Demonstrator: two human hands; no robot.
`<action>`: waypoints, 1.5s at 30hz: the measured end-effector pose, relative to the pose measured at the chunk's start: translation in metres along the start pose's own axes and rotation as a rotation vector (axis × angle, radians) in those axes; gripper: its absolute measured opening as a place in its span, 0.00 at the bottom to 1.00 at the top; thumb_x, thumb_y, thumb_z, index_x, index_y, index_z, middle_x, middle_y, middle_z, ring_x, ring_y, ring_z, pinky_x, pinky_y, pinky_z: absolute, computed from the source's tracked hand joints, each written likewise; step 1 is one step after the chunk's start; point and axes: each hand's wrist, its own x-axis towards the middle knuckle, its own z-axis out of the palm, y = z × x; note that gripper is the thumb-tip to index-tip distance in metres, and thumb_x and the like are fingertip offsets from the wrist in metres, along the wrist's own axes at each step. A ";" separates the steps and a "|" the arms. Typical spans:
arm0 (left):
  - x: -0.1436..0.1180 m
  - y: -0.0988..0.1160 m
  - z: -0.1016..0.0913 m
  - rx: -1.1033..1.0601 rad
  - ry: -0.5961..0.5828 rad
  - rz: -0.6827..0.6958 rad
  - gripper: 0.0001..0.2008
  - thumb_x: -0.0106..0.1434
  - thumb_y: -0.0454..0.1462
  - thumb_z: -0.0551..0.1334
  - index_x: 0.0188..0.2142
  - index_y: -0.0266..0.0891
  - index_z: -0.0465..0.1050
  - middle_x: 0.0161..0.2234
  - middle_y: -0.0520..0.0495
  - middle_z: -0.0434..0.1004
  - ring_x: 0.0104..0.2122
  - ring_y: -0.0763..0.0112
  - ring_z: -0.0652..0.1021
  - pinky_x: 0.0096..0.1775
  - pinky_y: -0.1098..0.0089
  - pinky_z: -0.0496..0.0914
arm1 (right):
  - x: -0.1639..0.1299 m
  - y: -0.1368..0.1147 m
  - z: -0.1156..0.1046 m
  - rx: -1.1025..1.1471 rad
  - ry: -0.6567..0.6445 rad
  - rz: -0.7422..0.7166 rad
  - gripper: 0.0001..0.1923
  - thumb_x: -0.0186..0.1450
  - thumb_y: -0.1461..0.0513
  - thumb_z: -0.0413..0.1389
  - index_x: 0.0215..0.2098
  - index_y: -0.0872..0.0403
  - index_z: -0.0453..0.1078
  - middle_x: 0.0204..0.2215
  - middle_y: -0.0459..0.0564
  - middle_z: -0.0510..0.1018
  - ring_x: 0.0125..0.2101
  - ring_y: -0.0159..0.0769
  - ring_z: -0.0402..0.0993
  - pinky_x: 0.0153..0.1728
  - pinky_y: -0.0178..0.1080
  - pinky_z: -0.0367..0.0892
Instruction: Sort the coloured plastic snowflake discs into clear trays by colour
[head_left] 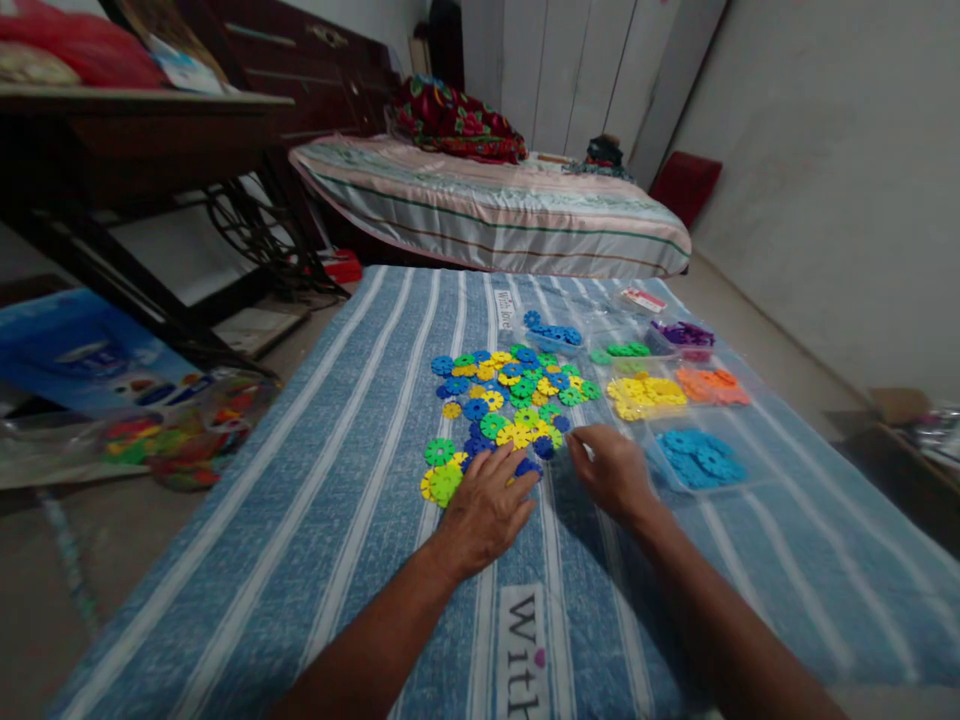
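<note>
A heap of small plastic snowflake discs (514,395), blue, green and yellow, lies on a blue-and-white striped cloth (360,480). My left hand (487,505) rests palm down at the near edge of the heap, fingers spread over a few blue and green discs. My right hand (611,470) sits just right of it, fingers curled toward a blue disc (561,424); whether it pinches one is not clear. To the right lie sorted groups in clear trays: yellow discs (646,396), orange discs (712,386), light-blue discs (701,458), green discs (622,351), purple discs (684,334), dark-blue discs (553,333).
A bed with a striped cover (487,205) stands beyond the cloth. At the left are a dark sewing-machine table (142,130) and a clear bag of coloured pieces (180,435) on the floor. A white wall (825,180) runs along the right.
</note>
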 end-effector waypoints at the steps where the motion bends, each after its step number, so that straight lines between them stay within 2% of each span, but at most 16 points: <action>1: 0.000 0.000 0.000 0.005 0.002 0.003 0.15 0.67 0.39 0.59 0.52 0.41 0.75 0.57 0.38 0.73 0.59 0.51 0.70 0.57 0.47 0.65 | 0.001 -0.002 0.009 0.021 -0.005 0.017 0.14 0.68 0.61 0.49 0.27 0.52 0.73 0.25 0.50 0.77 0.27 0.36 0.69 0.31 0.36 0.60; 6: -0.004 -0.001 0.000 0.021 0.001 0.016 0.13 0.67 0.37 0.59 0.50 0.42 0.75 0.56 0.41 0.74 0.59 0.54 0.70 0.58 0.50 0.65 | 0.017 0.015 0.038 0.076 0.066 0.106 0.13 0.66 0.60 0.49 0.29 0.52 0.74 0.28 0.51 0.77 0.31 0.37 0.70 0.34 0.36 0.62; 10: -0.005 -0.001 -0.002 0.009 0.022 0.031 0.11 0.67 0.37 0.58 0.47 0.41 0.75 0.55 0.41 0.75 0.58 0.54 0.71 0.57 0.50 0.67 | 0.017 0.031 0.051 0.241 0.057 0.194 0.14 0.64 0.58 0.49 0.30 0.53 0.75 0.29 0.52 0.78 0.32 0.38 0.72 0.37 0.38 0.65; 19: 0.000 0.008 -0.011 -0.077 0.101 0.094 0.11 0.68 0.34 0.54 0.39 0.40 0.76 0.49 0.41 0.79 0.53 0.58 0.76 0.53 0.54 0.71 | 0.016 0.049 0.049 0.652 0.064 0.472 0.14 0.60 0.53 0.54 0.28 0.54 0.77 0.27 0.48 0.79 0.31 0.39 0.74 0.38 0.41 0.68; 24: 0.002 0.013 -0.015 -0.229 0.174 0.138 0.10 0.68 0.31 0.54 0.41 0.38 0.75 0.43 0.42 0.81 0.47 0.65 0.79 0.51 0.62 0.74 | 0.018 0.050 0.050 0.696 0.079 0.502 0.13 0.58 0.53 0.56 0.27 0.53 0.77 0.25 0.47 0.79 0.30 0.38 0.74 0.37 0.40 0.68; 28: 0.003 0.013 -0.016 -0.280 0.270 0.049 0.08 0.67 0.31 0.56 0.38 0.38 0.74 0.40 0.42 0.82 0.43 0.67 0.81 0.48 0.63 0.76 | 0.019 0.049 0.050 0.707 0.087 0.499 0.13 0.58 0.53 0.56 0.27 0.53 0.77 0.25 0.47 0.79 0.30 0.38 0.74 0.36 0.40 0.68; 31: 0.007 0.007 -0.014 -0.166 0.353 -0.027 0.06 0.66 0.31 0.57 0.36 0.38 0.74 0.40 0.42 0.81 0.43 0.65 0.80 0.48 0.61 0.76 | 0.020 0.050 0.051 0.728 0.086 0.503 0.14 0.58 0.53 0.56 0.27 0.54 0.77 0.25 0.48 0.79 0.30 0.39 0.74 0.36 0.40 0.69; 33: 0.010 0.002 -0.012 -0.053 0.371 -0.088 0.05 0.66 0.33 0.58 0.36 0.38 0.74 0.43 0.40 0.79 0.47 0.61 0.78 0.50 0.57 0.75 | 0.021 0.050 0.051 0.734 0.084 0.506 0.14 0.57 0.53 0.57 0.27 0.54 0.78 0.25 0.48 0.79 0.30 0.39 0.74 0.36 0.41 0.69; 35: 0.015 -0.002 -0.010 0.045 0.338 -0.151 0.06 0.66 0.35 0.59 0.38 0.37 0.74 0.49 0.37 0.77 0.53 0.55 0.74 0.53 0.52 0.73 | 0.022 0.051 0.050 0.729 0.079 0.508 0.14 0.57 0.53 0.57 0.26 0.54 0.77 0.25 0.48 0.79 0.30 0.39 0.74 0.37 0.41 0.69; 39: 0.025 -0.007 -0.005 0.137 0.176 -0.240 0.10 0.64 0.40 0.61 0.42 0.36 0.74 0.57 0.33 0.70 0.61 0.45 0.66 0.56 0.44 0.69 | 0.023 0.052 0.050 0.719 0.074 0.519 0.14 0.57 0.52 0.56 0.25 0.53 0.77 0.25 0.48 0.80 0.30 0.40 0.75 0.37 0.41 0.69; 42: 0.030 -0.007 -0.002 0.137 0.087 -0.268 0.11 0.63 0.39 0.62 0.43 0.36 0.73 0.58 0.32 0.69 0.60 0.44 0.66 0.55 0.43 0.68 | 0.023 0.053 0.050 0.716 0.074 0.520 0.14 0.57 0.52 0.56 0.26 0.52 0.77 0.25 0.48 0.80 0.30 0.40 0.75 0.37 0.41 0.69; 45: 0.033 -0.007 0.000 0.123 0.072 -0.269 0.07 0.62 0.36 0.63 0.40 0.38 0.73 0.57 0.35 0.72 0.59 0.47 0.68 0.55 0.45 0.68 | 0.023 0.053 0.050 0.726 0.074 0.529 0.14 0.57 0.52 0.57 0.26 0.53 0.78 0.26 0.48 0.81 0.31 0.41 0.76 0.37 0.41 0.70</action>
